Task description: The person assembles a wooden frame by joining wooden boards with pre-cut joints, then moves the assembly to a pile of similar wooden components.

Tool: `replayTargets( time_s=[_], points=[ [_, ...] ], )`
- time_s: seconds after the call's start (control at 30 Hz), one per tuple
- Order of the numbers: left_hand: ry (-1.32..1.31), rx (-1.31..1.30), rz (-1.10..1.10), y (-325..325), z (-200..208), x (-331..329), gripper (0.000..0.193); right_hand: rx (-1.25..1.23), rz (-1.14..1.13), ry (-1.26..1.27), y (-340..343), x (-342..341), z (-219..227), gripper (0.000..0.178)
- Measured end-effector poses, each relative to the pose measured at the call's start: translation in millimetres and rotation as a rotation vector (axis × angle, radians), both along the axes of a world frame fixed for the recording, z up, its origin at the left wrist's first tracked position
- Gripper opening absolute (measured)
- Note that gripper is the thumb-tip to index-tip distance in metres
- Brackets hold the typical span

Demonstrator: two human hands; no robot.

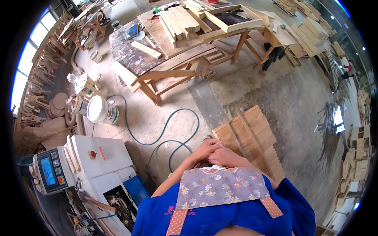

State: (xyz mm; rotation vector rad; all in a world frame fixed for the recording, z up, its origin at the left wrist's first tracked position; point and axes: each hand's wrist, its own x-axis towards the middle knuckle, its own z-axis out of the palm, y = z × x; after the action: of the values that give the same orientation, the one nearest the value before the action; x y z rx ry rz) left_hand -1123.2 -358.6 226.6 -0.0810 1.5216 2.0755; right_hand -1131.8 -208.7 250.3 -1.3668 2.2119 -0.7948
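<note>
My left hand point(208, 148) and my right hand point(228, 157) meet in front of my body, just above the top of a grey flowered apron point(224, 187) worn over blue clothing. The fingers of both hands are curled in and pressed against each other. Whatever lies between them, if anything, is hidden. Beyond and to the right of the hands, a slatted wooden panel point(252, 133) with a strip across it lies low, near the floor.
A workbench point(134, 59) ahead bears stacked wooden strips point(179, 23) and a wooden frame point(232, 17). A green hose point(169, 118) loops over the floor. White buckets point(98, 110) stand left, near a white machine point(100, 155) with a control screen point(48, 171). A distant person point(348, 69) is at right.
</note>
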Motion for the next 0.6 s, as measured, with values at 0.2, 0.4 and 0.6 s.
replayTargets(
  time_s=[0.2,0.4,0.6],
  points=[
    [-0.104,-0.017,0.029,2.2,34.5,-78.8,0.022,-0.13,-0.071,-0.109,4.0,-80.7,16.3,0.016],
    [-0.043,-0.263,0.038,17.7,17.2,-134.4,0.024,-0.15,-0.313,-0.15,39.8,-148.2,27.9,0.016],
    [-0.081,-0.335,0.013,19.6,-2.7,-218.1,0.029,-0.078,-0.548,-0.205,81.7,-206.6,8.5,0.02]
  ],
)
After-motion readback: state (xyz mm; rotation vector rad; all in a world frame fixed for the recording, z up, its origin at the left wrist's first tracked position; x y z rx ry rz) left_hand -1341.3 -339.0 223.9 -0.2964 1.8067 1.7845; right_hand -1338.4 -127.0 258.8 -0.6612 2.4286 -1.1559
